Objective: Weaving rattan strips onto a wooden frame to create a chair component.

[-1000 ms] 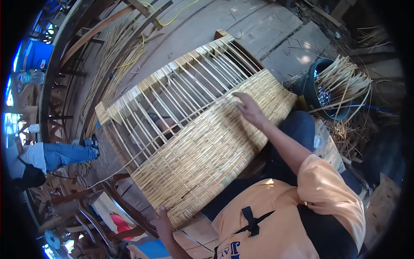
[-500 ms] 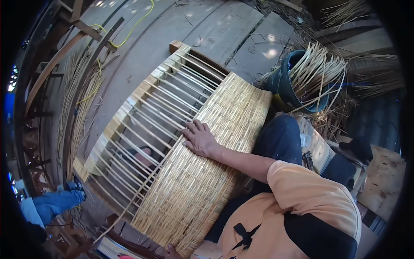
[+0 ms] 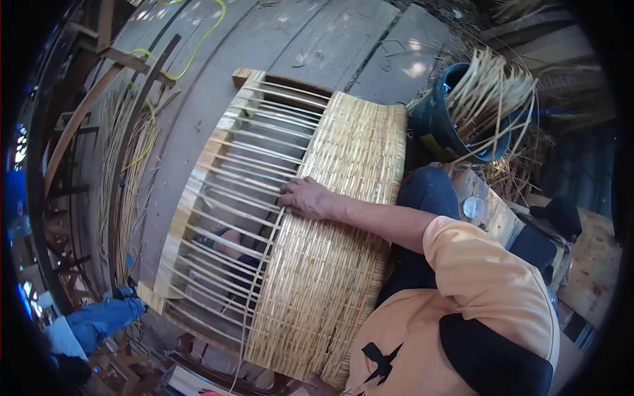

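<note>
a person in a pale orange shirt (image 3: 482, 251) lays the right hand (image 3: 307, 198) on the inner edge of a woven, straw-coloured panel (image 3: 330, 277), stretched on a wooden frame (image 3: 214, 145) directly in front of the torso, above a plank floor (image 3: 310, 46). the right hand's fingers bend over that edge, close to one another; whether they are clamped on a strand cannot be told. the left hand (image 3: 321, 385) shows only in part at the panel's lower end, and the state of its fingers cannot be told. bare parallel strands (image 3: 261, 148) span the gap between weave and frame, a foot (image 3: 230, 243) visible beneath them. at right, a dark teal bucket (image 3: 429, 119) holds pale strips (image 3: 492, 89); at left, a long bundle of strips (image 3: 125, 231) lies near a yellow cord (image 3: 200, 49), beyond another person's blue trousers (image 3: 105, 323).
</note>
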`<state>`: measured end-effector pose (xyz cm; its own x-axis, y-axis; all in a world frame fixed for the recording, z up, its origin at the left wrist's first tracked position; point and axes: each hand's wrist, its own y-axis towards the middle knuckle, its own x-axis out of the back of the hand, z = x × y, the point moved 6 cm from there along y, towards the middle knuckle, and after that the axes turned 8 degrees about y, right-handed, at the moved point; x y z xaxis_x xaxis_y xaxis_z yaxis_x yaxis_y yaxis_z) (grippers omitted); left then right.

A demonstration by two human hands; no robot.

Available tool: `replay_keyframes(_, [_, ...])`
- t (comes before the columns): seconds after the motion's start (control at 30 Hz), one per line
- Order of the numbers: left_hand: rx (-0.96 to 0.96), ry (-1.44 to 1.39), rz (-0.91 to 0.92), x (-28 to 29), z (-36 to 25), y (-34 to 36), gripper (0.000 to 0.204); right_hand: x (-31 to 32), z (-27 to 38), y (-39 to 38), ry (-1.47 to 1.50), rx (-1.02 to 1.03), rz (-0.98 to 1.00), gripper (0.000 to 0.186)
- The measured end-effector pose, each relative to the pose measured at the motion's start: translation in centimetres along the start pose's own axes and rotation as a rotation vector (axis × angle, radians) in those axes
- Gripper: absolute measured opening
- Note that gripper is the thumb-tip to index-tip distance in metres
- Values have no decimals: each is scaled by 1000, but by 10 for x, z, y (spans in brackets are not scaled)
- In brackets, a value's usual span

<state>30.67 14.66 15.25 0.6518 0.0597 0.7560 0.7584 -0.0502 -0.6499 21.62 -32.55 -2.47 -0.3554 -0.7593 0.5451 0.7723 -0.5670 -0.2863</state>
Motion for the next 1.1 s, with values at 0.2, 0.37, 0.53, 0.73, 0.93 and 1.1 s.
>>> replay_keyframes(0.2, [-566,82,-509,33,-119,-6,50,11,-30,13,42,-7,-54,21])
replay_keyframes(0.37, [-442,-544,366,-48,-248,28,32,0,-8,17,-95,234,-156,18])
replay_keyframes(0.53, [-289,-1296,362,-71,-299,102,29,0,-7,14,74,369,-72,28])
replay_keyframes(0.73, [-761,-1080,101,38,-337,76,34,51,93,-20,315,193,258,39])
replay_keyframes(0.93, [-1079,-173,184,-74,-453,69,52,217,72,-47,288,138,-886,30])
replay_keyframes(1.1, [-1394,449,-21,-213,-436,27,71,321,103,-148,837,535,-1449,24])
